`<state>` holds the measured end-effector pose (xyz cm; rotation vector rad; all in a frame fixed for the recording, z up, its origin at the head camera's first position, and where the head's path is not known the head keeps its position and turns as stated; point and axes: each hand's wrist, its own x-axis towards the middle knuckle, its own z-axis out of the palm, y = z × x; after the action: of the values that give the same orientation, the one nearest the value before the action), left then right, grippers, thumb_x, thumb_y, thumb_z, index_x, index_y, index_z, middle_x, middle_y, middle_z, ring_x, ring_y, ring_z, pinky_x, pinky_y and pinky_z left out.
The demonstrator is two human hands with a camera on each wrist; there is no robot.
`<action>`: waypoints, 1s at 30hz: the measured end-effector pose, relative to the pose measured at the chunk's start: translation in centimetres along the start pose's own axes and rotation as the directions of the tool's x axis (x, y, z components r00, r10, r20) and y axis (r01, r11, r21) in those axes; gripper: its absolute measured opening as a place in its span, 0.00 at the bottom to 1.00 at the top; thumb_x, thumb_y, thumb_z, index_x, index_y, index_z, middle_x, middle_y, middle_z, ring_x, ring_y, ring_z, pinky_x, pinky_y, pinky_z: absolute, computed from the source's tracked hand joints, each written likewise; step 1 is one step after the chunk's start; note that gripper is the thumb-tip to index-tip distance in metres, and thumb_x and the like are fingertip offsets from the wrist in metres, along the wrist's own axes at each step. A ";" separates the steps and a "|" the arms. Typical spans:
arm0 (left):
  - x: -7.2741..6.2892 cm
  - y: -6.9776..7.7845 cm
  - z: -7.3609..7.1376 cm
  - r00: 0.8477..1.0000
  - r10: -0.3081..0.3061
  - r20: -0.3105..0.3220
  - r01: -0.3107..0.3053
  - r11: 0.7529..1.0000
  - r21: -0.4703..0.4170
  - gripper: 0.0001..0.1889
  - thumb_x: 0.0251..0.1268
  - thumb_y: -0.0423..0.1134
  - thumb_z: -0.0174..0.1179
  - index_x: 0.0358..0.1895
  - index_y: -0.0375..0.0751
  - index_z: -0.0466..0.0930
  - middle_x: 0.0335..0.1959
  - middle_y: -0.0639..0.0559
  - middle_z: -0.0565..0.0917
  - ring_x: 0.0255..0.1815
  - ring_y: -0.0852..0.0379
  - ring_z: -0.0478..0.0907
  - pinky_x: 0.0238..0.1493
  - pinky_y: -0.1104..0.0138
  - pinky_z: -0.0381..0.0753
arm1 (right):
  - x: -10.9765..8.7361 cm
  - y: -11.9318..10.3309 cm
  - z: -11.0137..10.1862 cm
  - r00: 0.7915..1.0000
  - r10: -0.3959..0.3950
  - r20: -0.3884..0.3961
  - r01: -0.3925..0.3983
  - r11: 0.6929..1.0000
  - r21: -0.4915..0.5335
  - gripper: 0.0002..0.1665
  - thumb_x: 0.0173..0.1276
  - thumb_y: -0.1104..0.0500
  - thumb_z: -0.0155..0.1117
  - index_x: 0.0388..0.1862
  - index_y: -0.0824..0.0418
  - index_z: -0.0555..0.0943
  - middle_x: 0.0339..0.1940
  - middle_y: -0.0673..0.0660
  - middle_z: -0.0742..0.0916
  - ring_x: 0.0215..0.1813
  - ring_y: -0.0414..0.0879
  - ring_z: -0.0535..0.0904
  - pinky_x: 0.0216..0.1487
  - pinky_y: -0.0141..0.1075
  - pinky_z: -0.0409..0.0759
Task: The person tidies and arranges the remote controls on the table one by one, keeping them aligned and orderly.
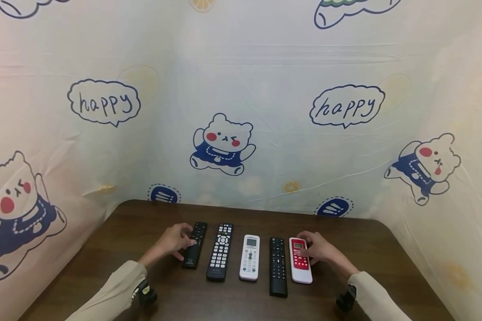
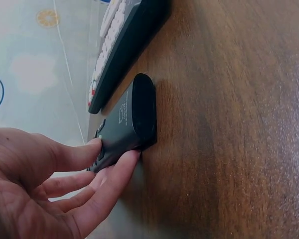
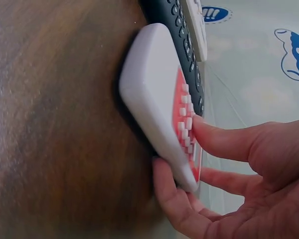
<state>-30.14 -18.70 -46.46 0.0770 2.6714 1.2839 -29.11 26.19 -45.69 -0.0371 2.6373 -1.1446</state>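
Observation:
Five remote controls lie side by side on the table. My left hand (image 1: 176, 240) grips the leftmost, a slim black remote control (image 1: 195, 245). In the left wrist view its thumb rests on the button face and the fingers are along the side edge, near the tabletop. At the far right, my right hand (image 1: 316, 248) grips a white remote control with a red button panel (image 1: 301, 263). The right wrist view has that thumb on the white buttons and fingers at the side and far end, the near end close to the wood.
Between the hands lie a black remote with white buttons (image 1: 220, 252), a white remote with a small screen (image 1: 250, 258) and a long black remote (image 1: 278, 267). The brown wooden table (image 1: 225, 307) meets a patterned curtain (image 1: 265, 178) behind and at both sides.

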 end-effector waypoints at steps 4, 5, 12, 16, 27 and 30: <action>-0.1 -0.3 0.0 1.000 0.019 -0.010 -0.019 1.000 -0.012 0.26 0.69 0.26 0.67 0.67 0.23 0.71 0.38 0.38 0.82 0.36 0.48 0.84 0.23 0.59 0.91 | -0.1 -0.3 -0.2 1.000 0.014 0.025 -0.014 1.000 0.002 0.31 0.67 0.69 0.73 0.67 0.71 0.74 0.52 0.71 0.76 0.46 0.59 0.83 0.36 0.46 0.93; -0.1 -0.4 0.0 1.000 0.020 -0.011 -0.020 1.000 -0.014 0.26 0.69 0.26 0.67 0.67 0.23 0.71 0.38 0.38 0.82 0.36 0.48 0.84 0.23 0.59 0.91 | -0.1 -0.3 -0.2 0.999 0.022 0.028 -0.022 1.000 0.004 0.31 0.67 0.69 0.73 0.67 0.71 0.73 0.53 0.71 0.75 0.47 0.59 0.82 0.37 0.46 0.93; -0.1 -0.6 0.0 1.000 0.012 -0.016 -0.012 0.999 -0.031 0.26 0.69 0.27 0.67 0.67 0.24 0.72 0.38 0.39 0.82 0.37 0.49 0.84 0.25 0.60 0.91 | 0.1 -0.2 -0.7 0.998 0.039 0.050 -0.038 0.999 -0.019 0.31 0.68 0.67 0.73 0.68 0.71 0.73 0.53 0.71 0.77 0.48 0.57 0.83 0.40 0.47 0.93; 0.0 -0.6 0.0 1.000 0.013 -0.021 -0.014 0.999 -0.038 0.26 0.70 0.27 0.67 0.67 0.25 0.72 0.38 0.40 0.82 0.37 0.49 0.84 0.25 0.59 0.91 | 0.3 -0.2 -0.8 0.998 0.028 0.053 -0.026 0.999 -0.037 0.30 0.68 0.68 0.72 0.67 0.72 0.73 0.51 0.69 0.79 0.46 0.55 0.83 0.40 0.47 0.93; 0.0 -0.5 0.1 1.000 0.012 -0.010 -0.013 0.998 -0.069 0.26 0.69 0.27 0.67 0.68 0.26 0.72 0.38 0.40 0.81 0.37 0.49 0.84 0.25 0.59 0.92 | 0.4 0.0 -1.0 0.997 0.056 0.058 -0.056 0.998 -0.008 0.32 0.69 0.66 0.72 0.69 0.72 0.71 0.54 0.71 0.77 0.47 0.57 0.83 0.39 0.48 0.93; 0.0 -0.5 0.0 1.000 0.006 -0.004 -0.006 0.998 -0.063 0.26 0.70 0.27 0.66 0.68 0.26 0.71 0.39 0.40 0.81 0.37 0.49 0.84 0.26 0.59 0.92 | 0.5 -0.1 -1.2 0.996 0.055 0.067 -0.055 0.998 -0.005 0.33 0.70 0.65 0.71 0.69 0.73 0.70 0.55 0.72 0.77 0.48 0.57 0.83 0.40 0.48 0.93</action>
<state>-30.18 -19.01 -46.80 0.0740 2.6333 1.3701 -29.88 26.96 -44.95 -0.0038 2.5647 -1.1024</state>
